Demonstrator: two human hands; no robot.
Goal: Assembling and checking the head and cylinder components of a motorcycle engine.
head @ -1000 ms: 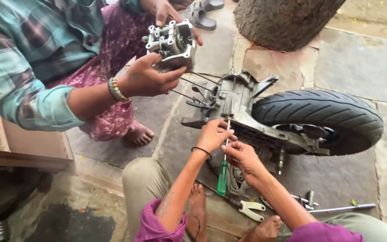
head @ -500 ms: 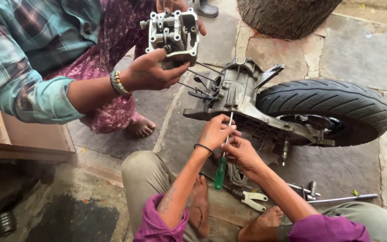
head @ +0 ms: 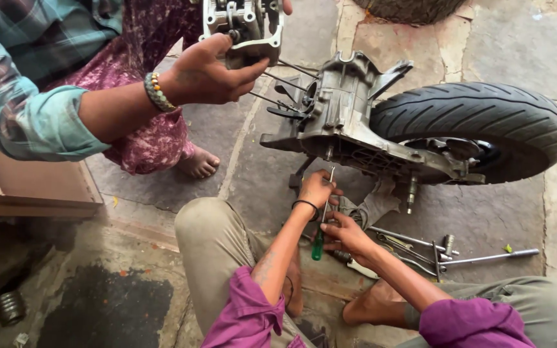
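Note:
My left hand (head: 316,189), with a black band at the wrist, grips the metal shaft of a green-handled screwdriver (head: 318,245) just under the scooter engine casing (head: 342,125). My right hand (head: 347,234) holds the same screwdriver lower down, by the handle. The tip points up at the underside of the casing. A black rear tyre (head: 485,122) is attached at the casing's right. A co-worker's hand (head: 207,74) with a beaded bracelet holds a metal cylinder head (head: 243,24) above the casing's long studs.
Loose spanners and sockets (head: 414,248) and a long metal rod (head: 488,258) lie on the stone paving beside my right knee. The co-worker's bare foot (head: 198,164) rests at the left. A wooden step (head: 27,200) runs along the left edge.
The co-worker has lifted the cylinder head higher, away from the casing and its studs. Both my hands have stayed on the screwdriver under the casing.

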